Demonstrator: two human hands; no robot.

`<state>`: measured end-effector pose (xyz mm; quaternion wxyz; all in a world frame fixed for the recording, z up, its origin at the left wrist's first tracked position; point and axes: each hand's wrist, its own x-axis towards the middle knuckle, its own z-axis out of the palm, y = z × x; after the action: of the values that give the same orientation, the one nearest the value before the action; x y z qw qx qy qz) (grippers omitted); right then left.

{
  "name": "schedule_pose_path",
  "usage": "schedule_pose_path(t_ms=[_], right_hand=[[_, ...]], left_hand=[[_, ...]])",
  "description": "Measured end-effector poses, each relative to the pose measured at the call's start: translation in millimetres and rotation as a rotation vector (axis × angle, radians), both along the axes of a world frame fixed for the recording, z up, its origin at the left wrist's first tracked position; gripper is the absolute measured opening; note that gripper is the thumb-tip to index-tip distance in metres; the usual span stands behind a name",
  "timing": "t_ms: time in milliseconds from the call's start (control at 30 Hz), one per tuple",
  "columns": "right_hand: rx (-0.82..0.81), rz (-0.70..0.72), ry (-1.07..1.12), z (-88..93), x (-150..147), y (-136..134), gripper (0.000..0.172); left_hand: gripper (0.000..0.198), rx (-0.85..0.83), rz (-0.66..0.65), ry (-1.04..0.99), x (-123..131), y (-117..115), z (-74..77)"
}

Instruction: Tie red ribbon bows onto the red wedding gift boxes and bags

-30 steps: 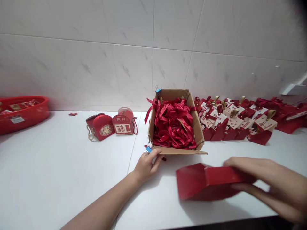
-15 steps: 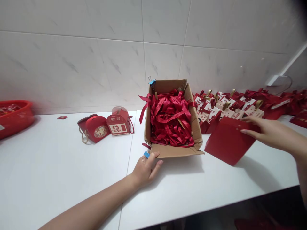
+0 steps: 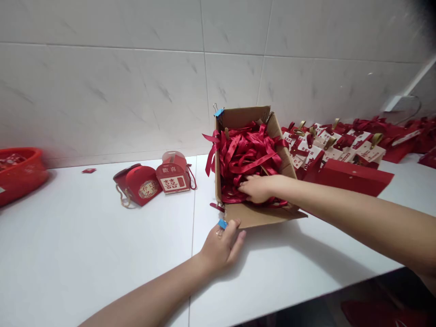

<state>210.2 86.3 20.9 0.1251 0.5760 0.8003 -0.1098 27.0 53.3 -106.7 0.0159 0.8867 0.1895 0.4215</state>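
Observation:
An open cardboard box [image 3: 265, 215] full of red ribbons [image 3: 248, 152] stands on the white counter. My left hand [image 3: 223, 245] rests against the box's near left corner beside a blue binder clip [image 3: 222, 224], fingers curled loosely on the counter. My right hand [image 3: 255, 188] reaches into the box from the right and its fingers close on the ribbons near the front. A plain red paper bag [image 3: 352, 177] lies on the counter to the right of the box, behind my right forearm.
Two small red gift boxes [image 3: 153, 181] sit left of the cardboard box. A row of several decorated red gift bags [image 3: 340, 145] lines the wall at right. A red basin [image 3: 18, 175] is at the far left. The counter's front edge [image 3: 306, 304] runs below.
My right hand let go of the red paper bag, which now lies beside the box, and moved left into the ribbons. My left hand stayed at the box corner.

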Motion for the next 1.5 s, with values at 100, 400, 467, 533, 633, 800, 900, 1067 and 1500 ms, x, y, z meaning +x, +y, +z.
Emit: schedule_pose_path(t_ms=[100, 400, 467, 533, 633, 800, 900, 1067, 1500], right_hand=[[0.054, -0.017, -0.023, 2.4, 14, 17, 0.044], [0.324, -0.119, -0.109, 22.7, 40, 25, 0.062], [0.209, -0.079, -0.145, 11.3, 37, 13, 0.073], [0.112, -0.082, -0.224, -4.1, 31, 2, 0.081], [0.159, -0.105, -0.244, -23.3, 22, -6, 0.066], [0.272, -0.114, -0.126, -24.4, 22, 4, 0.044], [0.386, -0.173, -0.038, -6.0, 34, 18, 0.037], [0.692, -0.384, 0.117, 35.2, 57, 46, 0.025], [1.135, -0.594, 0.336, 43.7, 59, 81, 0.040]], left_hand=[[0.022, 0.003, -0.023, -0.026, 1, 0, 0.2], [0.027, 0.047, -0.042, -0.045, 2, 3, -1.0], [0.027, 0.041, -0.032, -0.046, 2, 3, -1.2], [0.027, 0.048, -0.027, -0.044, 2, 4, -1.3], [0.027, 0.073, -0.034, -0.036, 3, 4, -1.0], [0.026, 0.042, -0.010, -0.034, 2, 5, 1.7], [0.026, 0.004, -0.002, -0.014, 2, 4, 2.7], [0.028, 0.028, -0.034, -0.032, 0, 3, 1.3], [0.034, 0.032, -0.060, -0.059, 0, 5, -0.9]])
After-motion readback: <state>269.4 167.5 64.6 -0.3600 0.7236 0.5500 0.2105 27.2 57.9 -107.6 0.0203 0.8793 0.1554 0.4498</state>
